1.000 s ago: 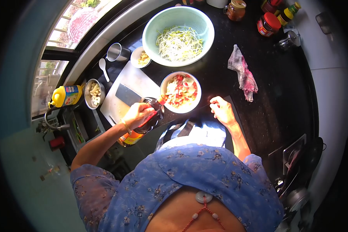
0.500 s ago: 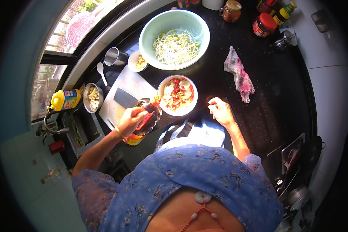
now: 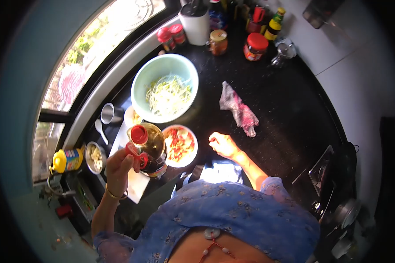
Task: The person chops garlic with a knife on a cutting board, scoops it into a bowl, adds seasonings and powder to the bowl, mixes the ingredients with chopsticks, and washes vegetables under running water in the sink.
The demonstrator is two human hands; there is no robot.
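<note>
My left hand (image 3: 120,168) is closed around the red handle of a large sauce bottle (image 3: 156,147) with dark liquid and a red top. The bottle is raised and fairly upright, just left of a white bowl (image 3: 195,153) of chopped red and pale food, whose left edge it partly covers. A white cutting board (image 3: 138,186) lies beneath, mostly hidden by bottle and hand. My right hand (image 3: 224,144) rests near the counter, right of the bowl, with fingers curled; what they hold, if anything, is hidden.
A pale green basin (image 3: 191,70) of bean sprouts stands behind the bowl. Leftward are a metal cup (image 3: 110,114), a white spoon (image 3: 101,131), a bowl of peeled pieces (image 3: 95,158) and a yellow bottle (image 3: 68,161). A stained cloth (image 3: 239,107) and red-lidded jar (image 3: 255,46) lie to the right.
The sauce bottle, earlier tipped with its neck at the bowl's edge, has been lifted and turned upright to the left. The view has shifted. My right hand stays curled beside the bowl.
</note>
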